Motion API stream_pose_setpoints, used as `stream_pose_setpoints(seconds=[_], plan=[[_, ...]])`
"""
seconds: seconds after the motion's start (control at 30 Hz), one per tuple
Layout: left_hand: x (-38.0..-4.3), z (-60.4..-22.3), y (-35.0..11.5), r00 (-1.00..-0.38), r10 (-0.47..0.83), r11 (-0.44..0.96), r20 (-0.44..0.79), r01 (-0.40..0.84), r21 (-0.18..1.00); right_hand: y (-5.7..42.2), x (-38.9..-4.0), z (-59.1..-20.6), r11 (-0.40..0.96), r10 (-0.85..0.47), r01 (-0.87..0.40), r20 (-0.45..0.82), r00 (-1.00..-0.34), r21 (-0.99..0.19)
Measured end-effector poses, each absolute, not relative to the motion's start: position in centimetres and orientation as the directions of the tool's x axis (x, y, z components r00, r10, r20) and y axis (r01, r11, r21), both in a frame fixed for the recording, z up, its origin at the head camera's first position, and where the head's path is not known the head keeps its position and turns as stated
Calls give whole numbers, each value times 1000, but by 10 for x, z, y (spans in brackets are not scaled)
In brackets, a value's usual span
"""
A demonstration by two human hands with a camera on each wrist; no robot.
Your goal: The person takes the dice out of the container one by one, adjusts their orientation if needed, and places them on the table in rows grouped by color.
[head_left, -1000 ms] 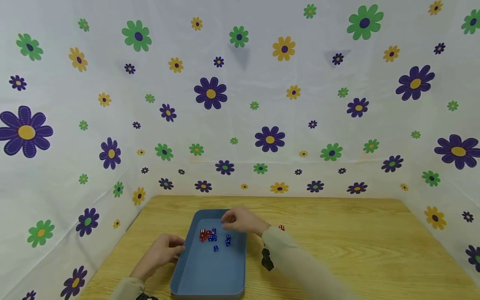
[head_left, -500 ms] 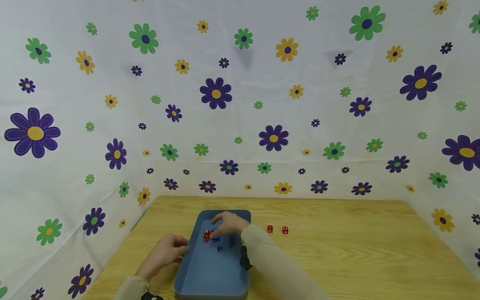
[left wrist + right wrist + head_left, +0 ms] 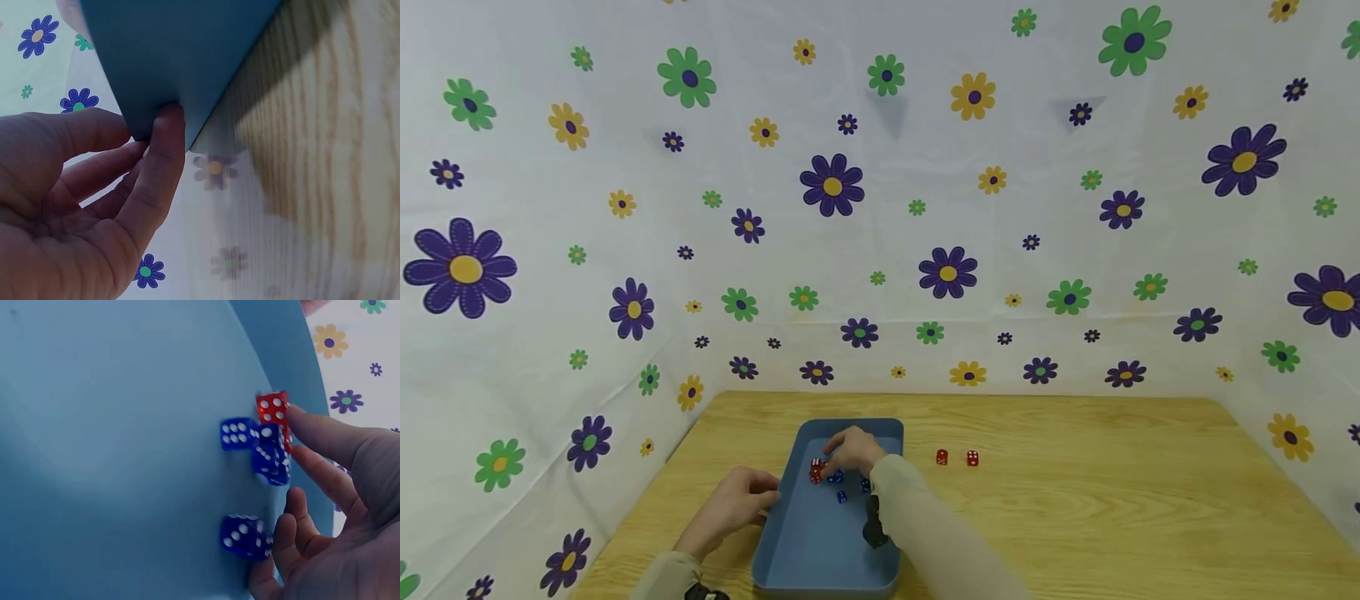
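Note:
The blue tray [image 3: 820,546] lies on the wooden table with red and blue dice in its far half. My left hand [image 3: 730,508] is at the tray's left side; in the left wrist view its fingertips touch the outer wall, thumb near the rim. Inside the tray, my right hand [image 3: 856,450] reaches over the dice with thumb and forefinger apart. The right wrist view shows its thumb tip right at a red die [image 3: 272,406]. Blue dice [image 3: 236,434] crowd beside it, and another blue die [image 3: 242,536] lies near the lower fingers. The hand partly hides the pile.
Two red dice lie on the table right of the tray: a nearer red die [image 3: 942,457] and a farther-right red die [image 3: 972,457]. The wooden table [image 3: 1097,500] extends to the right. A white flower-patterned cloth [image 3: 880,250] stands behind and along both sides.
My right hand has moved left and down, from the tray's far right part to over the red and blue dice. The left hand has stayed at the tray's side.

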State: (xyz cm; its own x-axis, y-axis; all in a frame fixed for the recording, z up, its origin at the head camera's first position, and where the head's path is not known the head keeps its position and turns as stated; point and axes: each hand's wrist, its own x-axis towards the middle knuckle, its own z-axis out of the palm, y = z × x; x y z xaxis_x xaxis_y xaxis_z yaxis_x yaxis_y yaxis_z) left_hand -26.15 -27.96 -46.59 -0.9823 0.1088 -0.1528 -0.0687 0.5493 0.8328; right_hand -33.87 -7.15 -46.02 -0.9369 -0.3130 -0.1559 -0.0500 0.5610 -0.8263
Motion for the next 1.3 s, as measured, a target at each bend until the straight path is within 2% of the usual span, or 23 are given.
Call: stream_pose_setpoints(seconds=[0.23,0.5,0.73,1.3], plan=[[-266,-465,-273,-983,89,549,-159,-85,832,-67,-335,-461,596,-232,-11,-159,-960,-803],[-267,-464,-268,-984,89,549,-152,-79,832,-62,-326,-459,656,-219,-96,-67,-973,-749],[-268,-465,-267,-981,99,542,-166,-87,836,-61,-326,-462,649,-190,-89,-48,-981,-756],[-262,-464,-263,-985,33,542,-168,-123,831,-47,-333,-468,443,-254,-60,-61,-965,-894]])
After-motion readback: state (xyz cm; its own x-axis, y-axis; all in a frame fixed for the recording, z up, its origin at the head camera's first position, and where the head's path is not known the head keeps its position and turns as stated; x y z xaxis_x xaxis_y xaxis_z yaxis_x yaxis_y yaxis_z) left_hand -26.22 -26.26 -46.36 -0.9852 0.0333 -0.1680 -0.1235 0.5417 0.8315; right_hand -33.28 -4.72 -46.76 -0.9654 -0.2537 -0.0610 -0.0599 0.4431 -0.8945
